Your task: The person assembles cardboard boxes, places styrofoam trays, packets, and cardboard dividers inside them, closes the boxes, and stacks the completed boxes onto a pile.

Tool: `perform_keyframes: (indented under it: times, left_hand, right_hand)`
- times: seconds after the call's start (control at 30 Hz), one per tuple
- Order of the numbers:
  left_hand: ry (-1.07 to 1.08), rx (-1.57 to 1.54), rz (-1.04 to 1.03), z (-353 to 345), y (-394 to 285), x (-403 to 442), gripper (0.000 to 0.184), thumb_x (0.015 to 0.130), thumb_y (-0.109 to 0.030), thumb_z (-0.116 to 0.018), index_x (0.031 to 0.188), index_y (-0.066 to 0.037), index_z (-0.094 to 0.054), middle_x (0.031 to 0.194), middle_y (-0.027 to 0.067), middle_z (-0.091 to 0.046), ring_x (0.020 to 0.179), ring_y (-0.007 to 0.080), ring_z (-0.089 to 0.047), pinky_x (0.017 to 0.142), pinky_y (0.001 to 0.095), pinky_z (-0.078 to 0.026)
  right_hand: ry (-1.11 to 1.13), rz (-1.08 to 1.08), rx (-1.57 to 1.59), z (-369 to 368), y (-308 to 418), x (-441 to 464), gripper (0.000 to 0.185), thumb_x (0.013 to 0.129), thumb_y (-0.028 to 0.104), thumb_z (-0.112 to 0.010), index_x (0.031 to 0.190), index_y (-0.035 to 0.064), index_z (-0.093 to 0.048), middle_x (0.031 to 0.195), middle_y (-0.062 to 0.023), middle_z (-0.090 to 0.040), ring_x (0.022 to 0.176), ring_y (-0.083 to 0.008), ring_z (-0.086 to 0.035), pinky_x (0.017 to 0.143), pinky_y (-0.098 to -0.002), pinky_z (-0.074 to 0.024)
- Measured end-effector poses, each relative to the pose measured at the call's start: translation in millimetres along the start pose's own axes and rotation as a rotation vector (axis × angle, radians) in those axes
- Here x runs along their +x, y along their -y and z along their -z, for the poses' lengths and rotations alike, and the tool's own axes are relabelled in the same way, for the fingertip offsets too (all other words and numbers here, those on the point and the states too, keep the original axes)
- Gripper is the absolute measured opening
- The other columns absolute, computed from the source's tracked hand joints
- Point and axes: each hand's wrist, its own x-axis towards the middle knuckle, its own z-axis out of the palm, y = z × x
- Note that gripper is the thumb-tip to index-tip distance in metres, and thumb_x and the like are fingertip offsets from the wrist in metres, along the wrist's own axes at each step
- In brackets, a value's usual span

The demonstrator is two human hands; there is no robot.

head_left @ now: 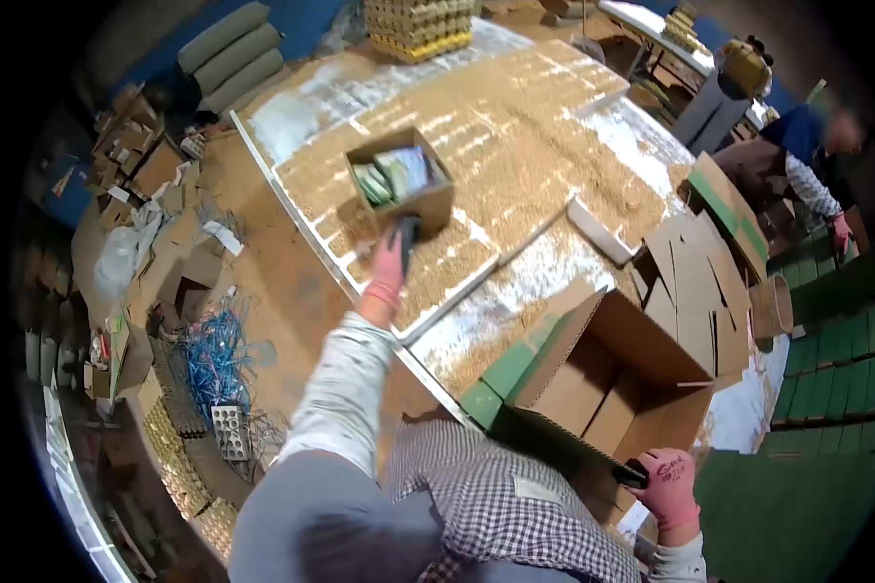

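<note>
My left hand [393, 260], in a pink glove, reaches out to the near corner of a small open cardboard box [432, 208] and appears to grip it. Green and pale packets [405, 171] lie inside that box. My right hand [668, 483], in a pink glove with dark writing, is closed on the near edge of a large open cardboard box [564, 381]. This larger box is tilted, and its inside looks bare, with green outer flaps. Dark patches show at the fingers of both hands; whether they are glove coating or held objects is unclear.
A wide table [428, 325] with a raised rim bears loose tan grains. Flattened cardboard [685, 282] leans at the right, near green boxes [841, 374]. Scrap cartons [151, 160] and blue strapping [214, 364] lie left. Two people [787, 160] stand at the far right.
</note>
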Motion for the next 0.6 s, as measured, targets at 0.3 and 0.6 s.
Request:
perform_keyframes:
  times: [0.3,0.6]
  left_hand:
    - [-0.104,0.468,0.747,3.1,-3.1,-134.6,0.074,0.092,-0.057,-0.031,0.146,-0.008,-0.011,0.147,0.0266,-0.015,0.135,0.0430,-0.016,0.109,0.0545,-0.011]
    - [0.045,-0.677,0.633,48.7,-128.1,-158.6,0.025,0.090,-0.013,-0.047,0.109,0.000,-0.056,0.099,0.0114,-0.060,0.088,0.0201,-0.058,0.077,0.0339,-0.049]
  right_hand:
    - [-0.058,0.064,-0.005,7.0,2.8,10.4,0.027,0.055,0.026,-0.074,0.079,0.0178,-0.066,0.077,-0.0007,-0.061,0.080,-0.0216,-0.058,0.080,-0.0365,-0.0424]
    - [-0.003,0.076,-0.012,6.1,-2.2,3.9,0.054,0.056,0.036,-0.079,0.104,0.0189,-0.062,0.099,-0.0014,-0.061,0.099,-0.0214,-0.055,0.093,-0.0378,-0.0387]
